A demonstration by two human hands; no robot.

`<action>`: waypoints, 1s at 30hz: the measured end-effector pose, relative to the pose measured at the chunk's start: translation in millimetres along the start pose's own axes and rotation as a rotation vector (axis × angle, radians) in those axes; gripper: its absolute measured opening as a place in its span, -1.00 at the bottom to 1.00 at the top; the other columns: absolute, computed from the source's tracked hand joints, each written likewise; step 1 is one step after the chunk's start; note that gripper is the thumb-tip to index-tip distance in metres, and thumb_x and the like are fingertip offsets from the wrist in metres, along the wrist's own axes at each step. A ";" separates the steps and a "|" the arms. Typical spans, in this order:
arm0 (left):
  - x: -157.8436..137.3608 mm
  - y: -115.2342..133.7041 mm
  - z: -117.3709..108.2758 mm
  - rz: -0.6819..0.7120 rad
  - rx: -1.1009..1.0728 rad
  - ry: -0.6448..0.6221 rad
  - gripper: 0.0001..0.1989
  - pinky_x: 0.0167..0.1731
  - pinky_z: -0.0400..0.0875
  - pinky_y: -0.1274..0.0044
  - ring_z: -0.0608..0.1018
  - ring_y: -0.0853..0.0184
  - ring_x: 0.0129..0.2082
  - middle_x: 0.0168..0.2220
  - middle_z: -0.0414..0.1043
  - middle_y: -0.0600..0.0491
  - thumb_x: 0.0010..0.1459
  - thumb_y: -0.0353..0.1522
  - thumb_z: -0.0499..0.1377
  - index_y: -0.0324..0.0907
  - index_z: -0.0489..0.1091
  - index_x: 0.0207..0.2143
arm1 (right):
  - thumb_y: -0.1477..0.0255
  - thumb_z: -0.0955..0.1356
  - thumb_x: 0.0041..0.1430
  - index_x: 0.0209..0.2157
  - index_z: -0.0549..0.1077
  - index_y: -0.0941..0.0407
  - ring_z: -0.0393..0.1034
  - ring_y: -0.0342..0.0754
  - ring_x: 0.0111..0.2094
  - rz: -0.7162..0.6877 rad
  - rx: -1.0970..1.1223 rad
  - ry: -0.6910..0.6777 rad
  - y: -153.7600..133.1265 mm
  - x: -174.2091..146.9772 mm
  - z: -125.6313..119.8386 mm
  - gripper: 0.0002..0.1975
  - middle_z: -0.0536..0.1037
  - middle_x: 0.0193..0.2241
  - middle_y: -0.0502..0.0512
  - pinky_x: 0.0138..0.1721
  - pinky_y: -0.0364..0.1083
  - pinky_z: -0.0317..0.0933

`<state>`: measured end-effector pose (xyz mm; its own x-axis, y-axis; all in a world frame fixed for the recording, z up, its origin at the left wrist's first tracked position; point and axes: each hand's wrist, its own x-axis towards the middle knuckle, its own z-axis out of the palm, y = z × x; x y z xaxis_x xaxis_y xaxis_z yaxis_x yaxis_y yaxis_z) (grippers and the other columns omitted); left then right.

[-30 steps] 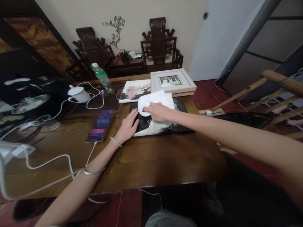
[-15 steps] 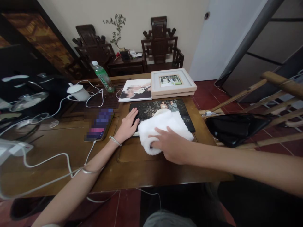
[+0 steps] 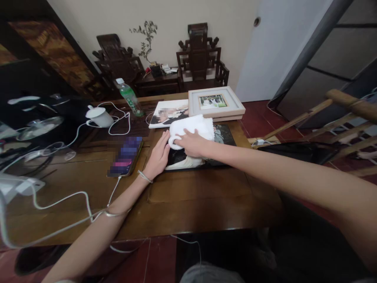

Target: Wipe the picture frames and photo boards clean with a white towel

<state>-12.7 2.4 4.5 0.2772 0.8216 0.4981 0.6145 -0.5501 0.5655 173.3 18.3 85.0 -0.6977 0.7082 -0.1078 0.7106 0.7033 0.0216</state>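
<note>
A dark photo panel lies flat on the wooden table in front of me. My right hand presses a folded white towel onto its upper left part, with a fold of the towel caught in the fingers. Along the panel's left edge rests my left hand, flat, its fingers stretched out beside the towel. Most of the printed picture is hidden under the towel and my right forearm.
Behind the panel lie a white photo print and stacked pale wooden picture frames. To the left are a phone on a white cable, a lidded white cup and a green bottle. A wooden rack stands at right.
My right hand has moved the towel away from me and to the left, from the panel's near edge to its far left part. My left hand stays at the left edge.
</note>
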 end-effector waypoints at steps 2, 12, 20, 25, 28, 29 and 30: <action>0.0 1.8 -0.9 -0.008 -0.050 0.067 -0.42 0.32 -0.01 0.29 0.17 0.22 0.33 0.32 0.12 -0.10 0.38 -0.08 -0.18 -0.19 0.17 0.28 | 0.71 0.18 0.11 0.16 0.28 0.15 -0.05 0.34 0.29 -0.121 -0.038 -0.005 -2.1 0.3 4.1 -0.43 0.31 0.19 0.32 0.06 0.46 0.06; 1.3 -0.4 0.4 -0.016 -0.011 0.141 -0.36 0.31 0.04 0.33 0.20 0.21 0.31 0.29 0.14 -0.24 0.39 -0.09 -0.25 -0.37 0.18 0.25 | 0.75 0.18 0.03 -0.01 0.40 0.14 0.06 0.23 0.26 -0.405 0.068 -0.134 -25.4 -73.2 -0.2 -0.49 0.50 -0.03 0.28 0.05 0.29 0.12; 1.6 -2.5 4.5 -0.004 0.145 -0.037 -0.47 0.24 0.20 0.24 0.36 0.14 0.21 0.18 0.33 -0.25 0.36 -0.15 -0.09 -0.37 0.35 0.11 | 0.70 0.18 0.02 -0.04 0.44 0.07 0.45 0.07 -0.26 -0.080 0.130 -0.191 -3.1 -105.1 -9.9 -0.50 0.45 -0.01 0.33 -0.34 -0.04 0.16; 2.3 -7.2 4.7 0.020 0.178 -0.073 -0.54 0.23 0.21 0.19 0.35 0.10 0.22 0.17 0.33 -0.24 0.32 -0.21 -0.02 -0.34 0.38 0.08 | 0.67 0.20 0.02 0.02 0.41 0.10 0.43 0.10 -0.22 0.063 0.148 -0.096 16.6 -70.2 -9.7 -0.48 0.51 -0.15 0.31 -0.36 -0.06 0.12; 2.1 -7.7 4.7 0.022 0.183 -0.090 -0.54 0.24 0.19 0.20 0.33 0.10 0.24 0.19 0.31 -0.26 0.30 -0.23 -0.01 -0.36 0.36 0.09 | 0.64 0.21 0.05 0.07 0.39 0.11 0.42 0.16 -0.13 0.220 0.231 -0.019 19.0 -38.6 -9.5 -0.48 0.51 -0.11 0.34 -0.29 -0.03 0.17; 1.9 -7.2 4.7 0.022 0.184 -0.093 -0.53 0.24 0.19 0.21 0.32 0.10 0.24 0.19 0.31 -0.26 0.30 -0.22 0.00 -0.37 0.36 0.09 | 0.62 0.21 0.07 0.08 0.39 0.11 0.42 0.17 -0.11 0.254 0.261 -0.002 18.6 -27.2 -10.7 -0.49 0.51 -0.07 0.35 -0.27 -0.03 0.19; 1.6 -6.4 4.5 0.022 0.186 -0.093 -0.52 0.24 0.19 0.22 0.32 0.09 0.24 0.19 0.30 -0.26 0.29 -0.21 0.01 -0.38 0.35 0.10 | 0.58 0.22 0.09 0.09 0.38 0.11 0.42 0.18 -0.10 0.274 0.286 0.010 17.6 -15.5 -12.7 -0.50 0.49 -0.04 0.35 -0.25 -0.02 0.21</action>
<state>-12.8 8.0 -1.3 0.3539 0.8249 0.4408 0.7309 -0.5379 0.4200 195.5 20.5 99.6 -0.4784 0.8689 -0.1268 0.8663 0.4434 -0.2299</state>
